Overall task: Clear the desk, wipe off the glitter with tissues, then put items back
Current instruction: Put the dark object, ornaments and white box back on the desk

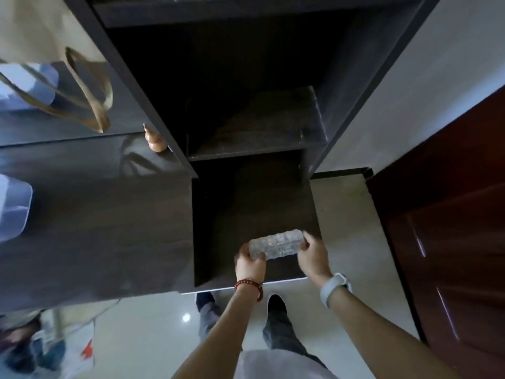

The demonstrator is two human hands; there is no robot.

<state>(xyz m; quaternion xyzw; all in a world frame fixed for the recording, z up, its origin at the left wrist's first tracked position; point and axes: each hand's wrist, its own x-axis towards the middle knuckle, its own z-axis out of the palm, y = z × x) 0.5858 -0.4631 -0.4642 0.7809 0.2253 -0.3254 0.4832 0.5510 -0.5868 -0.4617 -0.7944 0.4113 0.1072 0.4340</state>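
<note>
Clear, ridged plastic packet [276,245], contents not discernible, held level between both hands above the near end of a dark desk section [254,203]. Left hand [250,262] closed on its left end, thumb on top; red bead bracelet [249,285] at that wrist. Right hand [313,255] pinching its right end; pale wristband [334,289] behind it. Beyond the hands, open dark shelving [246,119]. Left of the left hand, broad dark desk top [95,220], small wooden gourd [154,139], tan bag strap [93,88]. Right of the right hand, reddish door [451,228].

head view, steeply down, close
</note>
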